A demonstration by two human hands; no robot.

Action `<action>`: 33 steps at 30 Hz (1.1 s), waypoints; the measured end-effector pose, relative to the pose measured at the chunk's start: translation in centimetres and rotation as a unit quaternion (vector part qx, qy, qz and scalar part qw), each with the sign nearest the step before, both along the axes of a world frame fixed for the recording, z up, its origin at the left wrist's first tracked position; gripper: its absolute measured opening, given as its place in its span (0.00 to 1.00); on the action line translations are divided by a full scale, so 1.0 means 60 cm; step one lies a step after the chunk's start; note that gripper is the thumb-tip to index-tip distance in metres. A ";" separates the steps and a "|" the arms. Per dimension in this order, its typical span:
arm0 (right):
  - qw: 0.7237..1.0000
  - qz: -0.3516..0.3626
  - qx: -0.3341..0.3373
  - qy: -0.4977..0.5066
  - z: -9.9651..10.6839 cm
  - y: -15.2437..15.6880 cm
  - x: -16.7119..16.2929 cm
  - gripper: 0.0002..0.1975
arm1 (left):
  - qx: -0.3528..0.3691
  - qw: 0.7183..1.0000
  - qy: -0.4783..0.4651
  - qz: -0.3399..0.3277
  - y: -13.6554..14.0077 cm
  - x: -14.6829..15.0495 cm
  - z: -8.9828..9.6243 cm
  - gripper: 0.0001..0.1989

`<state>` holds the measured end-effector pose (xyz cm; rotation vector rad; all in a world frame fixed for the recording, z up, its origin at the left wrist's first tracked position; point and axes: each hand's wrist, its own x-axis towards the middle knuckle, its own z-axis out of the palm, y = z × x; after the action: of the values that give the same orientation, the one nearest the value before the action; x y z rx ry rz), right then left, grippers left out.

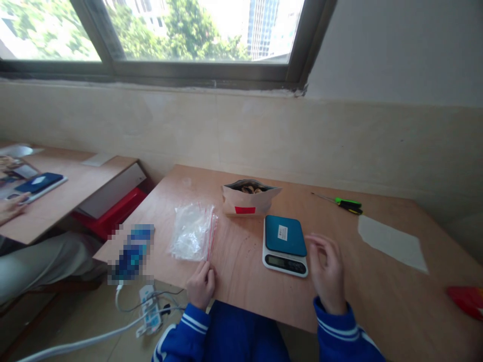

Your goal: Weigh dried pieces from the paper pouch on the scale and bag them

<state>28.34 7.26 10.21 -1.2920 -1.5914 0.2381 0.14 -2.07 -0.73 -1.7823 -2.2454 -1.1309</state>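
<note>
My left hand (pixel 201 285) rests at the table's front edge, its fingers curled into a fist with nothing visible in it. Just beyond it lies a stack of clear zip-lock bags (pixel 191 232) with red-lined seals. On the table in front of me sits a kitchen scale (pixel 286 245) with a blue-green top and a white body; its display shows no number I can read. To the right of the scale is my right hand (pixel 327 271), loosely bent, fingers apart and holding nothing. Behind the scale stands an open paper pouch (pixel 247 201) with a red label and brownish dried pieces inside.
Screwdrivers (pixel 345 203) with green and black-yellow handles lie at the back right, near a white sheet (pixel 392 244). A red object (pixel 466 300) is at the right edge. A blurred-out phone (pixel 132 254) charges at left above a power strip (pixel 151 309). Another person's hand (pixel 13 207) shows far left.
</note>
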 end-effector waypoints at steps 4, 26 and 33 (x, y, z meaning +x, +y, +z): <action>0.981 0.107 0.120 -0.107 0.105 0.075 -0.098 0.12 | -0.012 1.000 0.001 -0.006 -0.001 0.001 0.002 0.12; 0.972 -0.035 0.155 -0.175 0.050 0.133 -0.259 0.12 | -0.053 0.998 -0.032 -0.031 -0.003 0.005 0.016 0.12; 0.968 -0.011 0.149 -0.202 0.006 0.110 -0.277 0.13 | -0.052 0.996 -0.069 -0.032 -0.002 0.006 0.017 0.11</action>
<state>11.71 13.84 10.56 -1.1667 -1.8681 -0.2901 0.48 -2.18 0.29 -1.8829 -2.3812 -1.2048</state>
